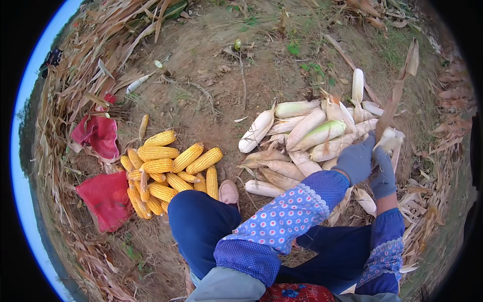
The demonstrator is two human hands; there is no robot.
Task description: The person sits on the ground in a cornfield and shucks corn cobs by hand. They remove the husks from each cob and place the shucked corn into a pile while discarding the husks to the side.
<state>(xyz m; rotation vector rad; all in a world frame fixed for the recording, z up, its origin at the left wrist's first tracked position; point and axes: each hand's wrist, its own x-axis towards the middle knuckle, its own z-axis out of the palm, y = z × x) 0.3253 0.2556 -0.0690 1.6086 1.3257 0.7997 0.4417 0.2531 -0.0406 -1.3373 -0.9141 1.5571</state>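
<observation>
My left hand [354, 160], in a grey knitted glove, reaches across to the right side, its fingers closed on a dry corn husk [390, 100] whose long strip points upward. Just beside it, my right hand [383, 175], gloved too, grips the pale, motion-blurred lower part of the same husked piece. Fingers hide most of what lies between the hands, so I cannot tell how much of an ear is in there. Under and left of the hands lies a pile of corn ears in husks [309, 130], mostly whitish, one greenish.
Husked yellow cobs [162, 166] are heaped at left, by my pink shoe [229, 192]. Red mesh sacks [105, 200] lie beyond them. Cut stalk stubs [162, 68] stick up from the soil. Dry corn stalks [83, 56] are banked along the left; loose husks [419, 204] litter the right.
</observation>
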